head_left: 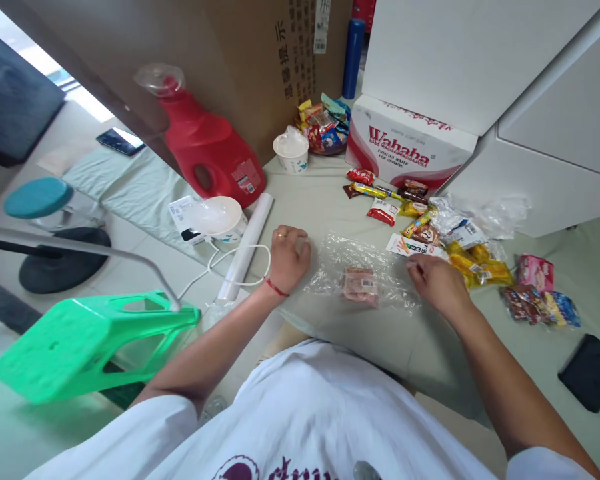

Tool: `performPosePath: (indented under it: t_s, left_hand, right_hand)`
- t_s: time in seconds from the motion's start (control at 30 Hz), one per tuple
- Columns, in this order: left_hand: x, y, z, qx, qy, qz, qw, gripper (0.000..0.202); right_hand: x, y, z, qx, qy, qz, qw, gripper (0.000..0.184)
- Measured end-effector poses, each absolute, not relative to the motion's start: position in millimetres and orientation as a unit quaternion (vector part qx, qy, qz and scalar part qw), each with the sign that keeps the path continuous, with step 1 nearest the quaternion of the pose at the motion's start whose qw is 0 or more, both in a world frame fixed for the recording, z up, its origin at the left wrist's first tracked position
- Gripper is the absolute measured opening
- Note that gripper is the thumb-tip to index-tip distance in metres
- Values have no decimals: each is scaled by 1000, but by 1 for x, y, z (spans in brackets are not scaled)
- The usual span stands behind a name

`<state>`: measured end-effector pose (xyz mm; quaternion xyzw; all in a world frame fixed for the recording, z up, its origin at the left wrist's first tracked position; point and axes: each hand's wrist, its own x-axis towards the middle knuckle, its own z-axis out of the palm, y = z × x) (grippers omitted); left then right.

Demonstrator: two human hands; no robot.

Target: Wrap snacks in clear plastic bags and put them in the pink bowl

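Observation:
A clear plastic bag lies spread on the pale green cloth in front of me, with a small pink packet at its middle. My left hand, with a ring and a red wrist string, is closed at the bag's left edge. At the opposite edge, my right hand is closed with thumb and fingertips pinched on the plastic. Just beyond my right fingers lies a white snack packet, partly covered by the hand. Beside it are several small wrapped snacks and yellow packets.
A Wahaha carton, snack pile and white paper tub stand at the back. Left are a red jug, another tub, a white roll, a cable and green stool. A black object lies right.

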<state>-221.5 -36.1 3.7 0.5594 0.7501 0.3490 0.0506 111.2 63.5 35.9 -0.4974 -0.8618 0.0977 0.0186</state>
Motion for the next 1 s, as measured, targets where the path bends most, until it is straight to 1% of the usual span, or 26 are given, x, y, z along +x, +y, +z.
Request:
performPosePath:
  t_s: [0.03,0.1,0.17,0.2,0.27,0.33,0.4,0.43,0.53,0.63,0.73,0.8,0.87,1.0]
  left_hand:
    - [-215,-41,11,601,715,352,56,32]
    - [-200,-45,21,712,622,309,104,48]
    - [-183,-41,23,768,570,248,153,60]
    - [-177,-36,20,781,558,221,174,58]
    - [-167,-25,11,792,542,187,211,44]
    - [-163,-15,3,804,517,177,236,35]
    - [-162,-11,-1,817,485,184,252,32]
    - [-162,-10,-2,824,466,187,263,32]
    - [-162,-12,-1,829,426,196,304,33]
    - [-158,-12,-3,804,450,220,320,34]
    - [-151,-8,-8,774,507,237,297,29]
    - [-146,-6,-11,755,562,219,257,24]
    - [-142,-4,-11,748,596,185,225,23]
    - [-140,-5,-8,782,553,158,239,24]
  right_hand:
    - [102,73,36,-454,-883,113,35,35]
    - [79,91,29,-389,-909,145,44,38]
    - [54,106,18,-373,-914,163,10,37]
    - [42,111,12,-375,-912,165,-15,34]
    - [24,118,2,-390,-904,166,-57,29]
    - [14,123,-3,-402,-895,178,-71,21]
    - [12,126,-5,-397,-892,203,-74,11]
    - [13,127,-5,-385,-894,216,-74,10]
    - [20,127,-3,-338,-906,250,-47,15]
    - [26,124,-1,-330,-895,300,-8,17]
    - [29,118,2,-359,-867,346,-5,17]
    - [30,115,4,-368,-860,354,1,19]
    - [30,113,5,-371,-859,352,15,20]
    - [31,112,8,-373,-858,350,47,22]
